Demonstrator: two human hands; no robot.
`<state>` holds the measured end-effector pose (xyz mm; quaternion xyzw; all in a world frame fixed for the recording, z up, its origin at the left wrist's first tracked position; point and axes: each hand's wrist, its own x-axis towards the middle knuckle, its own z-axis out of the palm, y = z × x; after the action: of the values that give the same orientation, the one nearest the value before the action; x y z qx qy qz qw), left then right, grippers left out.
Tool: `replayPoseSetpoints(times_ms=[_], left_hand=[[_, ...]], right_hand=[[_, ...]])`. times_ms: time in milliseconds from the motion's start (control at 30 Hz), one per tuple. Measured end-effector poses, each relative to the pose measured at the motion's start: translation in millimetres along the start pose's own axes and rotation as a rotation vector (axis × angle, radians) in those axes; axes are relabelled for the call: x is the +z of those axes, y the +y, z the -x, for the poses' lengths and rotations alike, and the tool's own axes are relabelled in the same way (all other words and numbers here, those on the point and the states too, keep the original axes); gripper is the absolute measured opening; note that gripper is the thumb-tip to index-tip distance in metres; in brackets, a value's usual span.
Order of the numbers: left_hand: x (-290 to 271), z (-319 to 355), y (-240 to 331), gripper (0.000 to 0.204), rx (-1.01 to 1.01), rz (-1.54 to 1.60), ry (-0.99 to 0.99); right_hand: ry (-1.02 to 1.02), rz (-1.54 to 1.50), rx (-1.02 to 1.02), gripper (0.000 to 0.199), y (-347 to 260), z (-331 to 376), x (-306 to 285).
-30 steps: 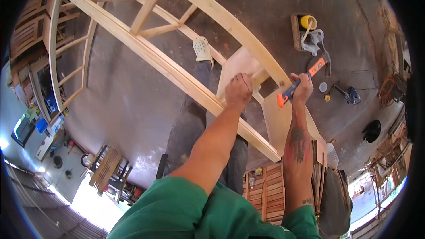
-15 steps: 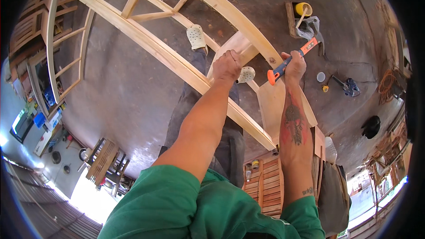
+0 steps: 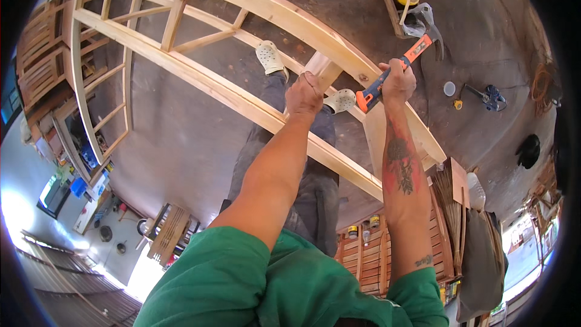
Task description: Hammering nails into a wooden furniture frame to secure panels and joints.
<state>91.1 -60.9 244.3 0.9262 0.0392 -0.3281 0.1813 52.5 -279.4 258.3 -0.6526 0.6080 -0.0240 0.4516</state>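
On dark floor [image 3: 175,145] | wooden frame [image 3: 181,71] | blue tool [image 3: 494,98] | nearby: slatted wood [image 3: 372,266]

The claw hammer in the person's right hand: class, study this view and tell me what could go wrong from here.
1. The claw hammer in the right hand might strike the left hand if swung astray: that hand is curled by the wooden frame, with no glove on it.
2. If the hammer slipped, it could perhaps land on a foot: a perforated cream clog shows near its handle end.
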Motion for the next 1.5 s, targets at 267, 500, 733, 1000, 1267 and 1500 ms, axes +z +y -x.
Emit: replayPoseSetpoints(times_ms=[267, 500, 733, 1000, 1267, 1500], left_hand=[[1, -2, -5, 0.053, 0.051, -0.01, -0.017], [1, 1, -3, 0.052, 0.078, 0.009, 0.022], [4, -2, -9, 0.045, 0.129, 0.008, 0.008], [4, -2, -9, 0.036, 0.128, 0.29, 0.091], [-14, 1, 47, 0.019, 0.195, 0.737, 0.199], [-37, -7, 58, 0.019, 0.103, 0.671, 0.055]], right_hand=[[0.067, 0.019, -0.051, 0.03, -6, 10, -1], [0.002, -0.032, 0.005, 0.03, -10, 7, -3], [-0.016, -0.136, -0.038, 0.025, -14, 9, -4], [-0.038, -0.198, -0.008, 0.026, 1, -1, -1], [-0.08, -0.3, -0.009, 0.023, 11, -4, -1], [-0.074, -0.25, -0.041, 0.023, 4, -2, -3]])
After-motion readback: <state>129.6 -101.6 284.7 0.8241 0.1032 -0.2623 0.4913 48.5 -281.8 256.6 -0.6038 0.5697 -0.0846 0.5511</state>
